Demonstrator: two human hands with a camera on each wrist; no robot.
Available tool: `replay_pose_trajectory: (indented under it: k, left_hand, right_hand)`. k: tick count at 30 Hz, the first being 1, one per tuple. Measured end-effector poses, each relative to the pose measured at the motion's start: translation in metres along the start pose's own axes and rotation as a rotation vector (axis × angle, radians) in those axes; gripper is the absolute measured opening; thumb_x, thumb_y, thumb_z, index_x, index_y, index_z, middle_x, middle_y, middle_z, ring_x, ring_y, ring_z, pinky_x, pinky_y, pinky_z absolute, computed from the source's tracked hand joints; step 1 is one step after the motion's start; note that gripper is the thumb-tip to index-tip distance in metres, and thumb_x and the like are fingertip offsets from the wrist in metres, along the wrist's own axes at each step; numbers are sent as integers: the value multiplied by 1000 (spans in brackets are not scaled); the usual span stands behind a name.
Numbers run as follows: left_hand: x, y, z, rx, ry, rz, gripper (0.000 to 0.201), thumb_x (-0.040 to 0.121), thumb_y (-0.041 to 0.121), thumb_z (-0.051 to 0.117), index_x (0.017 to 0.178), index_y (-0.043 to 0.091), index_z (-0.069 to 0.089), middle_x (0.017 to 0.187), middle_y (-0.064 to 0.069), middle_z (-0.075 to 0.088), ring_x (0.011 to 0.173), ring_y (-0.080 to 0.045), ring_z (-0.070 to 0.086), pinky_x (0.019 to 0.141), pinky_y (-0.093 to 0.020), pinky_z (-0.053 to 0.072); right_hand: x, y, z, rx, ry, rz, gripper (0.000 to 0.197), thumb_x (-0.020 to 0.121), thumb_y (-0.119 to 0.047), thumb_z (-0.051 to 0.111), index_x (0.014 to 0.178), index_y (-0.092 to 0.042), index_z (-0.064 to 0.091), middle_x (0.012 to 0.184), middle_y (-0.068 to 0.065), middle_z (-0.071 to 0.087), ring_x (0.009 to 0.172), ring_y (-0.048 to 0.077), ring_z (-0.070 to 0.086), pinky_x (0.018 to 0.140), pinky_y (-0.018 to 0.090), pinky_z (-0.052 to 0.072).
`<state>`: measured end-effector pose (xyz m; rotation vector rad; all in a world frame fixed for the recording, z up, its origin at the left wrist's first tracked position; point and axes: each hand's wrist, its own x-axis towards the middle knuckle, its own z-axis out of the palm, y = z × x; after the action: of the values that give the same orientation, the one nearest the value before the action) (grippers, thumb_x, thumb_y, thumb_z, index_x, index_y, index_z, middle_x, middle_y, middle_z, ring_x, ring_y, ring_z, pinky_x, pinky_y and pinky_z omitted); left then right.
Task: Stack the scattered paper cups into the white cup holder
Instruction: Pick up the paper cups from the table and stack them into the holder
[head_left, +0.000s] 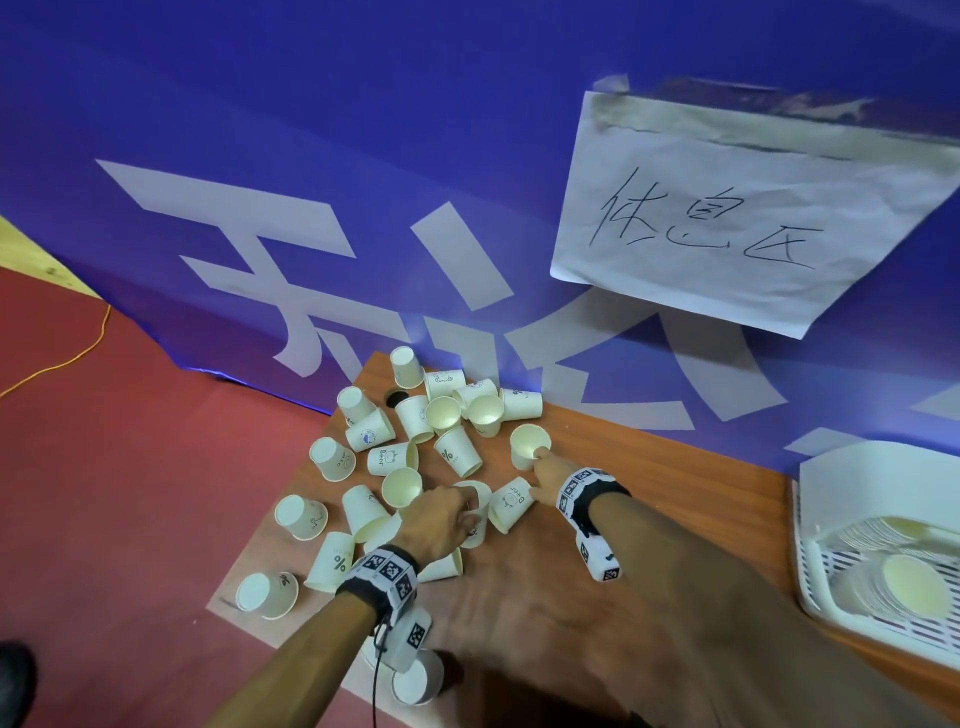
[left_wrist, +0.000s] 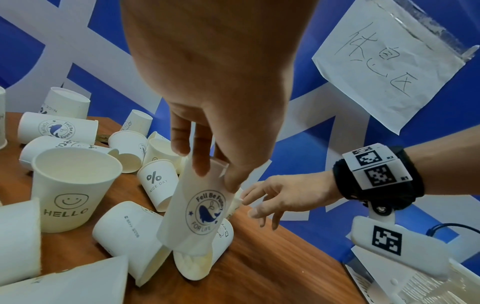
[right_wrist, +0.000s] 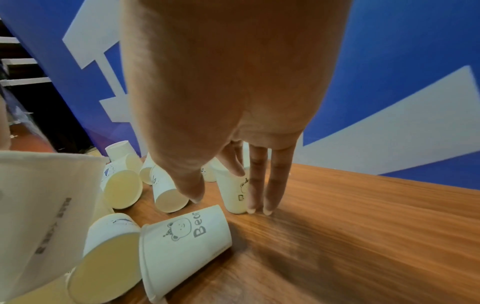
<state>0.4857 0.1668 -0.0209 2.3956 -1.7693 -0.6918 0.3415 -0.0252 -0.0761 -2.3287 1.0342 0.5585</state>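
Several white paper cups (head_left: 397, 457) lie scattered on the wooden table (head_left: 519, 597), some upright, some on their sides. My left hand (head_left: 467, 512) pinches a whale-print cup (left_wrist: 200, 216) near its rim, tilted above a cup lying on its side. My right hand (head_left: 543, 457) reaches with straight fingers (right_wrist: 259, 185) down around an upright bear-print cup (right_wrist: 232, 193); the thumb (right_wrist: 193, 189) stands apart on its left. The white cup holder (head_left: 831, 467) sits at the table's right edge with stacks of cups (head_left: 909, 587) lying in it.
A blue banner wall (head_left: 363, 156) with a taped paper sign (head_left: 727, 218) backs the table. A bear cup on its side (right_wrist: 184, 246) lies just below my right hand. Red floor and an orange cable (head_left: 78, 353) are at the left. One cup (head_left: 415, 680) sits at the near table edge.
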Motion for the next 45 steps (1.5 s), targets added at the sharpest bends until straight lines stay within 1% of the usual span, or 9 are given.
replay_pose_trajectory:
  k: [3,10,13,19,25,29,37,41,45]
  left_hand:
    - [6,8,0,-4,-17,-2,15,94,38,53,91,25,48,84,-2,64,84,-31,65,65,-35,49]
    - [29,54,5,-90,18,47,14,101,33,42,100,20,39,90,-10,63,79,-33,60,68,-41,49]
    - [41,83,10,-126,83,44,18,103,33,40,104,15,42,92,-13,68,84,-36,64,71,-42,50]
    - [55,148,16,-192,126,20,25,104,31,43,96,11,57,98,-14,70,87,-32,63,73,-35,46]
    - [54,220,24,-172,122,141,24,103,29,45,93,13,60,92,-11,71,83,-34,63,70,-37,47]
    - [48,273,31,-181,152,207,23,102,30,46,89,18,61,79,-4,69,72,-29,63,62,-37,48]
    - [31,384,51,-146,223,326,19,100,30,50,96,23,68,79,0,71,73,-25,65,62,-36,51]
    - [31,427,66,-101,251,384,16,97,30,57,101,28,72,94,9,69,82,-17,63,67,-31,50]
    - [29,462,78,-44,239,410,14,95,27,56,88,22,67,87,5,66,83,-23,62,67,-35,51]
  right_hand:
    - [-13,14,-1,76,59,46,53,89,-29,67,133,-11,44,106,5,62,84,24,60,69,30,43]
    - [-67,44,-20,377,322,76,29,88,-25,70,113,-15,59,119,-1,58,97,20,65,86,36,55]
    - [-97,62,-26,542,515,132,23,86,-22,74,101,-20,57,117,-5,52,93,17,62,80,34,54]
    - [-146,100,-29,595,647,165,46,83,-17,78,125,-19,58,124,0,52,101,24,61,91,41,54]
    - [-195,144,-42,640,788,211,22,85,-27,78,94,-14,62,107,-3,48,87,18,55,75,24,41]
    - [-240,177,-54,739,953,242,32,84,-40,78,81,-17,55,88,-1,56,76,18,52,69,29,43]
    - [-320,257,-46,1102,1129,329,42,89,-54,67,83,-14,58,73,-1,63,69,19,59,59,28,43]
    - [-356,304,-42,1188,1169,359,41,92,-52,65,84,-12,60,77,2,65,70,17,61,61,28,45]
    - [-389,355,-45,1171,1207,394,34,94,-42,64,90,-9,60,82,0,62,82,24,60,74,32,46]
